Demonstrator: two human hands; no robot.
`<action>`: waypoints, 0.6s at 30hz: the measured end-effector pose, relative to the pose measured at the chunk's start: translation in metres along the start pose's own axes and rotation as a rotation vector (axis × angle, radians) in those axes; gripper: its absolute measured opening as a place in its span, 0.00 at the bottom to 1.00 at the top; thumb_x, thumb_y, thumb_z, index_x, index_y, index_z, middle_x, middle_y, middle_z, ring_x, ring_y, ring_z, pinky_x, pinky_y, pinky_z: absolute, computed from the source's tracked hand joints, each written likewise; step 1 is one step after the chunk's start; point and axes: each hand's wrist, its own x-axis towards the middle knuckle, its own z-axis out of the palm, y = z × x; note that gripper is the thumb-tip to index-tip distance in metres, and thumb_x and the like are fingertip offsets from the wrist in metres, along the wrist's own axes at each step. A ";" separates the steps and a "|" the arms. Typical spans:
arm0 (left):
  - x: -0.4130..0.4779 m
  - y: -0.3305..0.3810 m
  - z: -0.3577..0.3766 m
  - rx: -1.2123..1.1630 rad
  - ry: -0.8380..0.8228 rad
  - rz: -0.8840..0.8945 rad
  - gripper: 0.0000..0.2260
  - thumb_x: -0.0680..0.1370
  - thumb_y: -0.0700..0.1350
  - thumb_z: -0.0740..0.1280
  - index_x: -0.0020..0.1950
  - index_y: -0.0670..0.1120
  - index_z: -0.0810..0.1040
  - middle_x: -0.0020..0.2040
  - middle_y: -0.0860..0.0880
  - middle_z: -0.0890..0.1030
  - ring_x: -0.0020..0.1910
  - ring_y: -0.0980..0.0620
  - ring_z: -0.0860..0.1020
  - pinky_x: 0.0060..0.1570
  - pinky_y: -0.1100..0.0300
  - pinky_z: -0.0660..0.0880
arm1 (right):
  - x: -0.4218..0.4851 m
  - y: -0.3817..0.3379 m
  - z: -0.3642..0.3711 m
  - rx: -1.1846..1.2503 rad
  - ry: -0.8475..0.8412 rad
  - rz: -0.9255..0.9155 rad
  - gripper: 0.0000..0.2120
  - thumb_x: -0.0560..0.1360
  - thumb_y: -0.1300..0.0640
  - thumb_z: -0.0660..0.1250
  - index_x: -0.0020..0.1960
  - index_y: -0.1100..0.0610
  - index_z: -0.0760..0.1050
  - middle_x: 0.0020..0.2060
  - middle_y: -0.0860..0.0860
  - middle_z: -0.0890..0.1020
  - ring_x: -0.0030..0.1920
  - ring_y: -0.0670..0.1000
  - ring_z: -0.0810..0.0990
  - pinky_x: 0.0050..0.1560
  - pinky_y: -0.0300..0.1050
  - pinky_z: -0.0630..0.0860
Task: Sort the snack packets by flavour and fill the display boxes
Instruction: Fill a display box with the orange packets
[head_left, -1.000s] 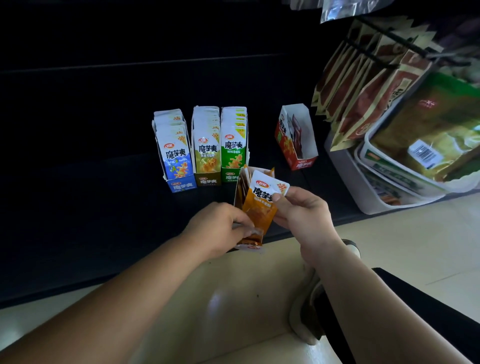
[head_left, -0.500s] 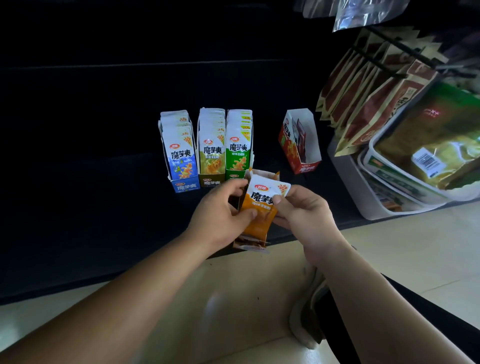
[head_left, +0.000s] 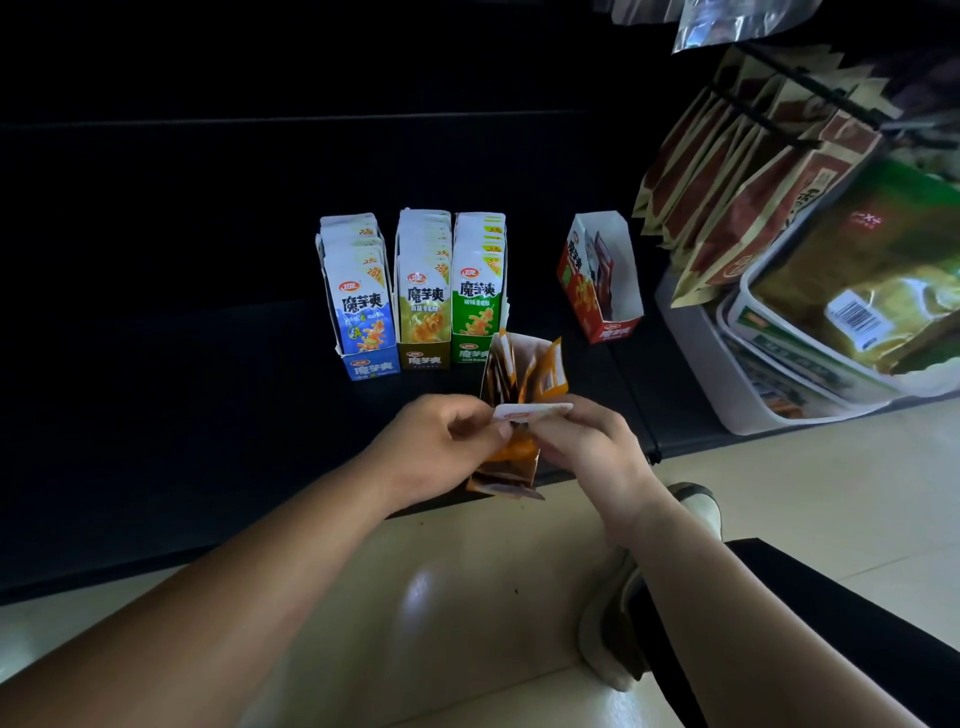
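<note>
An orange snack packet (head_left: 519, 447) hangs upright over the orange display box (head_left: 506, 475) at the dark shelf's front edge. My left hand (head_left: 441, 447) pinches its white top edge from the left, and my right hand (head_left: 587, 447) pinches the same edge from the right. Several orange packets (head_left: 545, 371) stand loosely in the box behind. Farther back stand a blue box (head_left: 358, 296), a brown-yellow box (head_left: 423, 293) and a green box (head_left: 478, 291), all packed full. A red box (head_left: 597, 280) to the right holds a few packets.
The dark shelf (head_left: 208, 389) spreads left and back. White tubs (head_left: 727, 374) with large green-gold snack bags (head_left: 857, 270) sit at the right, under brown bags hanging on hooks (head_left: 737, 171). My shoe (head_left: 618, 613) and dark trouser leg rest on the pale tiled floor.
The orange packet has tipped from facing me to edge-on and sunk lower towards the orange box. My left hand has shifted from the packet's lower side up to its top edge.
</note>
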 end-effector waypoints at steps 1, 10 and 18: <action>-0.001 0.002 0.001 -0.028 0.016 -0.012 0.12 0.81 0.56 0.69 0.41 0.52 0.82 0.33 0.58 0.77 0.34 0.61 0.74 0.40 0.58 0.71 | -0.001 -0.002 0.001 0.016 -0.007 -0.005 0.09 0.82 0.52 0.67 0.54 0.50 0.86 0.50 0.51 0.88 0.55 0.51 0.86 0.65 0.54 0.79; -0.010 -0.013 0.004 0.155 -0.032 -0.059 0.14 0.81 0.59 0.66 0.37 0.60 0.78 0.30 0.62 0.75 0.31 0.62 0.73 0.36 0.59 0.68 | -0.009 0.019 0.013 -0.096 -0.072 0.129 0.10 0.85 0.47 0.62 0.54 0.44 0.83 0.40 0.41 0.86 0.43 0.34 0.83 0.43 0.30 0.73; -0.005 -0.017 0.009 0.060 -0.024 -0.105 0.13 0.81 0.55 0.69 0.39 0.55 0.83 0.31 0.59 0.78 0.32 0.63 0.75 0.39 0.58 0.71 | -0.004 0.018 0.008 -0.032 0.072 0.104 0.08 0.81 0.54 0.69 0.48 0.51 0.87 0.43 0.47 0.88 0.44 0.42 0.84 0.45 0.38 0.75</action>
